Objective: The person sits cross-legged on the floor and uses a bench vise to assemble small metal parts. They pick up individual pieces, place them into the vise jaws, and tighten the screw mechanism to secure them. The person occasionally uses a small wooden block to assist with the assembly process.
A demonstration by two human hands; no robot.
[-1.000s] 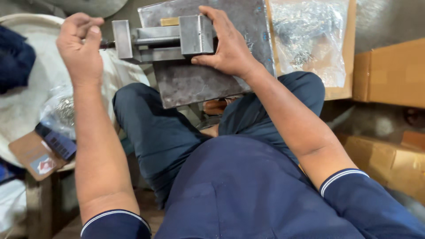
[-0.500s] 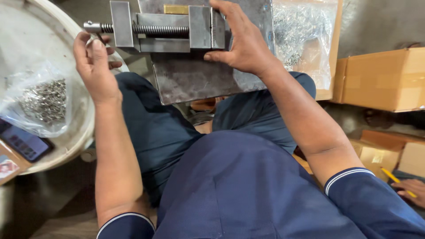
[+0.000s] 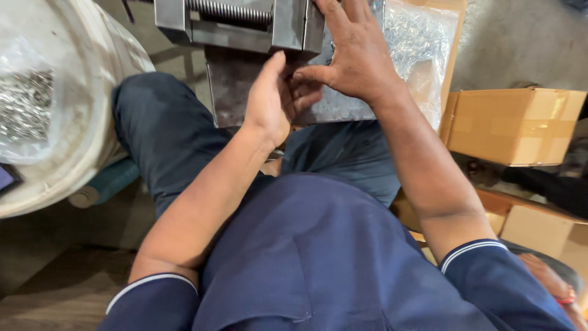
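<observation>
The right hand [image 3: 358,58] lies spread, palm down, across the grey steel bench vise [image 3: 245,24] and the flat grey metal plate [image 3: 239,92] under it, fingers open and the thumb tucked toward the near edge. It presses rather than clasps; nothing is closed in it. The left hand [image 3: 272,101] comes in just beside that thumb, its fingers curled toward the right palm at the plate's near edge. Whether a small part is pinched between the two hands I cannot tell, since the fingers hide the spot.

Beyond the right fingers lies a clear plastic bag of small silvery parts [image 3: 416,49] on a cardboard sheet. Off past the left wrist stands a large white plastic tub [image 3: 92,122] with another bag of small metal pieces [image 3: 24,104] in it. Brown cardboard boxes [image 3: 514,122] sit well away from the right forearm.

The plate appears to rest over the person's knees, so a shift of the legs could tip plate and vise. With fingertips so near the threaded screw [image 3: 229,12] and the sliding block, a pinch seems possible. Any small piece between the hands could drop into the lap.
</observation>
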